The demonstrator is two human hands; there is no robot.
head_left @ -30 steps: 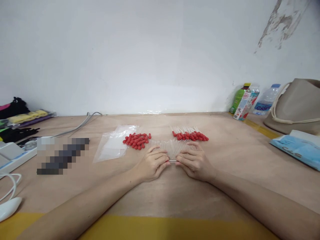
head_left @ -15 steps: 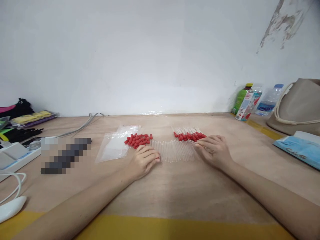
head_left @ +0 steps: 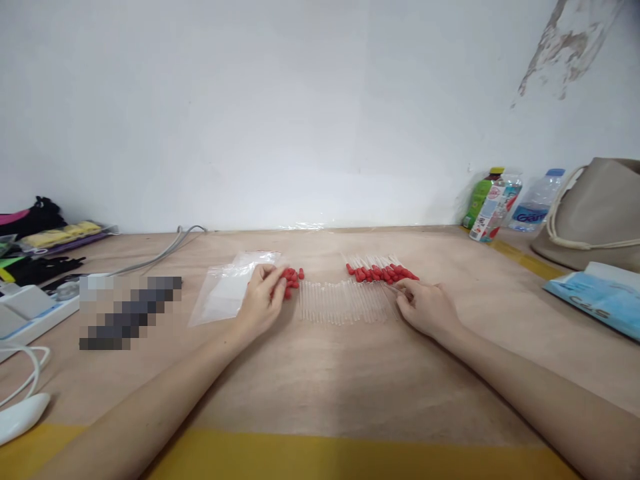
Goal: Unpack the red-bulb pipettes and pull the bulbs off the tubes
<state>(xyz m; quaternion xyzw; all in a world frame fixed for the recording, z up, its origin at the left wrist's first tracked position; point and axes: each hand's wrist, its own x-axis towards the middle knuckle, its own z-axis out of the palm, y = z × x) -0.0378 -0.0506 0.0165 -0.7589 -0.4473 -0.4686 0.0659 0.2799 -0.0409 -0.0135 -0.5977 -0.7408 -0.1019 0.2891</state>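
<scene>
Over the pile of red rubber bulbs [head_left: 290, 275] is my left hand [head_left: 263, 293], fingers bent in a pinch and covering part of the pile. Whether a bulb is between the fingertips is hidden. My right hand [head_left: 430, 307] pinches a thin clear dropper tube [head_left: 394, 287] at the right end of a row of clear dropper tubes [head_left: 330, 303] lying side by side. Just beyond that row, droppers with red bulbs [head_left: 383, 273] lie together, their clear stems pointing toward the wall.
Clear plastic bags [head_left: 215, 297] lie flat left of the loose bulbs. Farther left are a power strip [head_left: 45, 320], cables and a blurred dark object [head_left: 133, 313]. Bottles [head_left: 493, 207], a beige bag [head_left: 595, 207] and a blue packet [head_left: 595, 297] stand or lie on the right.
My left hand has moved left and away from me, from the left end of the tube row to the loose bulbs. My right hand has shifted slightly, still pinching a tube.
</scene>
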